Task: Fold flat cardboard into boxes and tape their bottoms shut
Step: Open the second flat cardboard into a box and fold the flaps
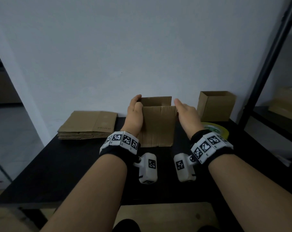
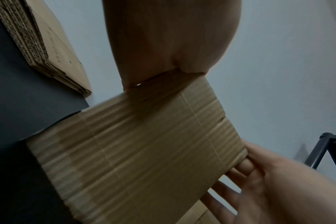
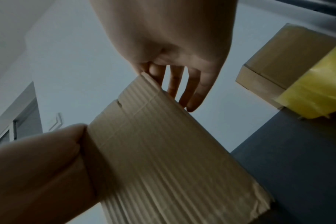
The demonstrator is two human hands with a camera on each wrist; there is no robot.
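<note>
Half-opened cardboard box point(image 1: 157, 126) upright at desk point(image 1: 61, 166) centre, top flaps standing. Left hand point(image 1: 135, 114) against its left side, fingers curled round far top corner, gripping. Right hand point(image 1: 187, 113) just beside right edge, fingers point(image 3: 192, 89) straight, loosely spread, holding nothing. Flat cardboard stack point(image 1: 88, 125) to left. Finished open box point(image 1: 215, 106) at far right, yellow tape roll point(image 1: 216, 129) in front of it.
</note>
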